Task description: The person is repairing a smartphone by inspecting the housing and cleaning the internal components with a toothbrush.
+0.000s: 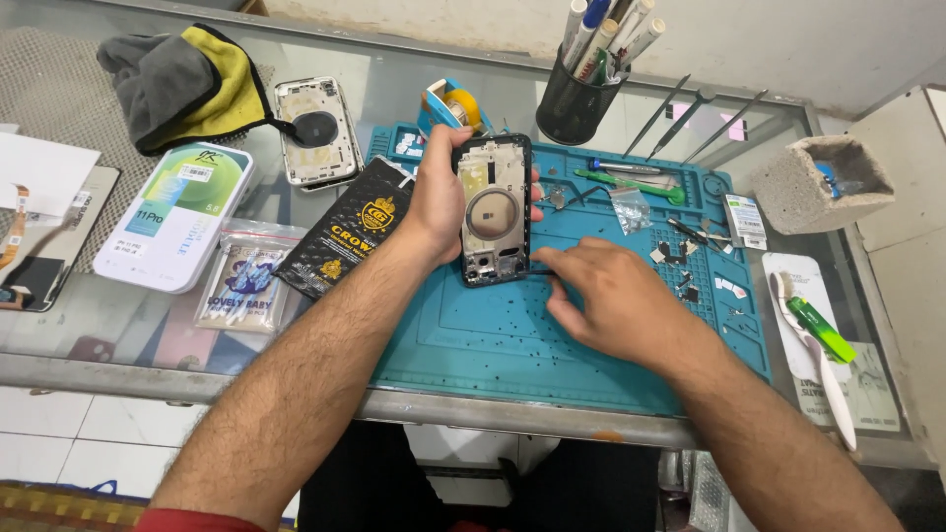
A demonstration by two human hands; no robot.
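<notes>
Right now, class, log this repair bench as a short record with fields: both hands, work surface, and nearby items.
Left hand: holds an opened phone frame upright above the mat.
Right hand: rests on the mat, pinching a thin dark tool at the frame's lower edge.
Surface: teal repair mat on a glass table.
Nearby: second phone housing, pen cup, grey-yellow cloth.

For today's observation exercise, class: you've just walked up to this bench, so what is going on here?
A person is working on an opened phone housing over a teal work mat on a glass table. The left hand holds the housing upright by its edge, its bare inside with a round coil facing the camera. The right hand rests on the mat beside its lower corner, fingertips pinching something thin and dark. A second phone housing, a pen cup and tweezers lie around.
</notes>
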